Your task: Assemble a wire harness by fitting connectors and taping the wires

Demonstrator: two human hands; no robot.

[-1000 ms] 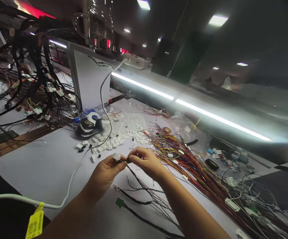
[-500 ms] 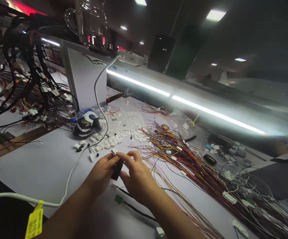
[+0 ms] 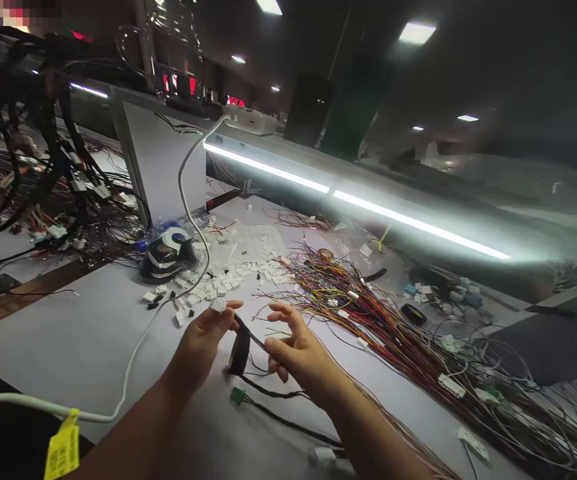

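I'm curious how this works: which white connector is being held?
The white connector held in the left hand; the scattered connectors beyond it lie on the table.

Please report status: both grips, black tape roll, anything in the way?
Left grip holding white connector; right grip open. Black tape roll between them. Green connector on tabletop, apparently not blocking.

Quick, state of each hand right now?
Left hand: closed, holding a white connector.
Right hand: open, fingers spread; whether it touches the wires cannot be told.

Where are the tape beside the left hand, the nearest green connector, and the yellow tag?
Tape (image 3: 240, 351), head view: black side.
Green connector (image 3: 237, 396), head view: housing.
Yellow tag (image 3: 62, 452), head view: printed face.
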